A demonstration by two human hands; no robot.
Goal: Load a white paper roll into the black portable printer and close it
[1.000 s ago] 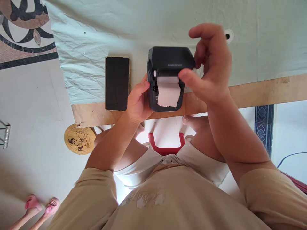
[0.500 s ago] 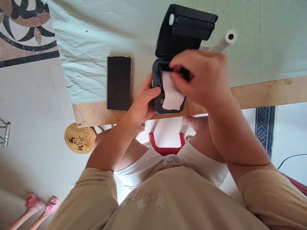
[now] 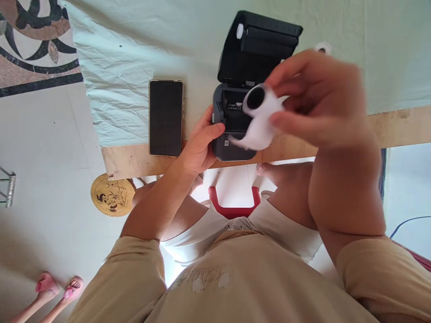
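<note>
My left hand (image 3: 204, 143) is closed round the left side of a dark portable printer (image 3: 232, 148), thumb on its top edge. The printer's black lid (image 3: 249, 58) is flipped up, and printed markings show inside the paper bay. Above and to the right of the bay, my right hand (image 3: 319, 103) grips a white paper roll (image 3: 264, 119) between thumb and fingers. A dark round core faces me, and a loose tail of paper hangs over the printer's front. The hand and roll are blurred by motion.
A phone (image 3: 166, 118) lies on the green cloth (image 3: 128, 40) left of the printer. Another white roll (image 3: 323, 47) stands behind my right hand, mostly hidden. The wooden table edge (image 3: 124, 163) runs before my knees. A round panda stool (image 3: 112, 195) and another person's slippered feet (image 3: 60, 287) are lower left.
My right hand has lifted the paper roll out of the printer's bay and moved it to the right and upward. My left hand stays on the printer, whose bay now shows bare.
</note>
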